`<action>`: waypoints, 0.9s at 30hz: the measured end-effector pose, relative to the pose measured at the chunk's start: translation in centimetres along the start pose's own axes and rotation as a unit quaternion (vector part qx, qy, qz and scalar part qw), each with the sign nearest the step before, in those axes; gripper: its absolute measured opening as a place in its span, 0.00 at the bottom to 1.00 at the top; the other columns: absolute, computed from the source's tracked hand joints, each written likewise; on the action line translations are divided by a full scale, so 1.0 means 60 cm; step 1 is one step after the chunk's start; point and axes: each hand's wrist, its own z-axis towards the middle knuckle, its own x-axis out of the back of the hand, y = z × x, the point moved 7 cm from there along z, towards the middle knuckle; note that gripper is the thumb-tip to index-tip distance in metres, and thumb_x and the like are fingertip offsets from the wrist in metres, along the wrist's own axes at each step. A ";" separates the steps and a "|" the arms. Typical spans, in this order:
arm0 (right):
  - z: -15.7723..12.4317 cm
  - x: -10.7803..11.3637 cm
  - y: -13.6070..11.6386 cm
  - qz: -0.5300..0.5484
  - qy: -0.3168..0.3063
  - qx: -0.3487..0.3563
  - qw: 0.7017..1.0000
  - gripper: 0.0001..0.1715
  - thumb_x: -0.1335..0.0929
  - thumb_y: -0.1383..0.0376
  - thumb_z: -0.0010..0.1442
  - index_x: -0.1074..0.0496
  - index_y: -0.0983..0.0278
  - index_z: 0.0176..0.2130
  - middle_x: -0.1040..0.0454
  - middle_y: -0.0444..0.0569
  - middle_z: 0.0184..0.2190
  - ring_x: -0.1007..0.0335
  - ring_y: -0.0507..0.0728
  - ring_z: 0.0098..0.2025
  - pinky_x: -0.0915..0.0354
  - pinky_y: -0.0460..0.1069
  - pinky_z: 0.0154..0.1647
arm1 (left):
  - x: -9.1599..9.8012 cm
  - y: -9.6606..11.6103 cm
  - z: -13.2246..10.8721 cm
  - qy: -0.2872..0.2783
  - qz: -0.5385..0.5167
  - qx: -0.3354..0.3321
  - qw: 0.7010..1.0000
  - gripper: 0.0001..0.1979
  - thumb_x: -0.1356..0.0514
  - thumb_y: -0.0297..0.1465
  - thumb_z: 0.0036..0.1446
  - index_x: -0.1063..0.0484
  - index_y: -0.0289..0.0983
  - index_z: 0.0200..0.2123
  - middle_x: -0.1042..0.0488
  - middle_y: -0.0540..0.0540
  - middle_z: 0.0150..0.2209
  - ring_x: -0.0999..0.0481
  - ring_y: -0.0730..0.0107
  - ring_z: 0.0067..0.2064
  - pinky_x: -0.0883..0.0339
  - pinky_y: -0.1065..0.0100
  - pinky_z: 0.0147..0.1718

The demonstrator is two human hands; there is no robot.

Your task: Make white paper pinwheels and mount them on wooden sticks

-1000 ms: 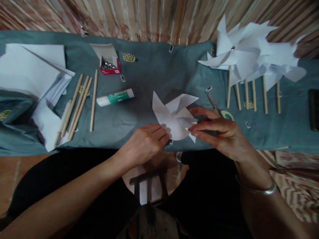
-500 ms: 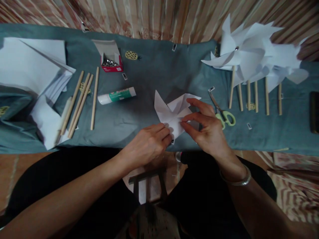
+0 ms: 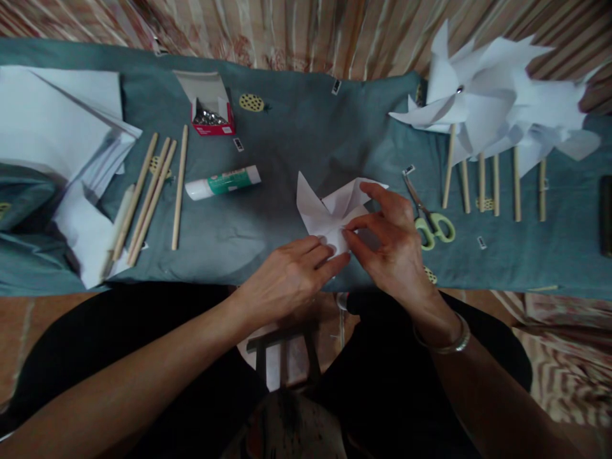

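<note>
A white paper pinwheel (image 3: 325,207) lies partly folded on the teal cloth (image 3: 296,134) near the front edge. My left hand (image 3: 291,277) rests on its lower edge, fingers curled and pressing the paper down. My right hand (image 3: 389,239) covers the pinwheel's right side, thumb and forefinger pinching a flap towards the centre. A silver bangle (image 3: 442,341) sits on my right wrist.
A glue stick (image 3: 222,182) lies left of the pinwheel. Several wooden sticks (image 3: 155,194) and white paper sheets (image 3: 57,140) are at the left. A red box of pins (image 3: 208,111) stands behind. Green-handled scissors (image 3: 428,220) and finished pinwheels on sticks (image 3: 488,108) lie at the right.
My right hand has moved left onto the pinwheel and folded a flap inward. My left hand's fingers have slid forward to meet it at the centre.
</note>
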 end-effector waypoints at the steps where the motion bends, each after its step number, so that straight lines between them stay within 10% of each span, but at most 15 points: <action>1: 0.000 0.000 0.000 -0.001 -0.001 0.000 1.000 0.05 0.32 0.68 0.60 0.26 0.58 0.36 0.34 0.49 0.60 0.39 0.63 0.61 0.34 0.64 0.58 | -0.001 0.000 0.001 0.000 -0.002 0.001 1.000 0.13 0.46 0.25 0.65 0.31 0.30 0.52 0.23 0.40 0.44 0.25 0.62 0.45 0.26 0.62 0.45; 27: -0.004 -0.004 0.016 -0.008 -0.008 -0.014 1.000 0.06 0.31 0.67 0.60 0.26 0.55 0.37 0.34 0.45 0.60 0.39 0.63 0.62 0.35 0.64 0.61 | -0.016 -0.026 0.007 0.022 -0.201 0.061 0.978 0.12 0.47 0.25 0.65 0.28 0.32 0.49 0.25 0.41 0.44 0.27 0.61 0.48 0.27 0.59 0.47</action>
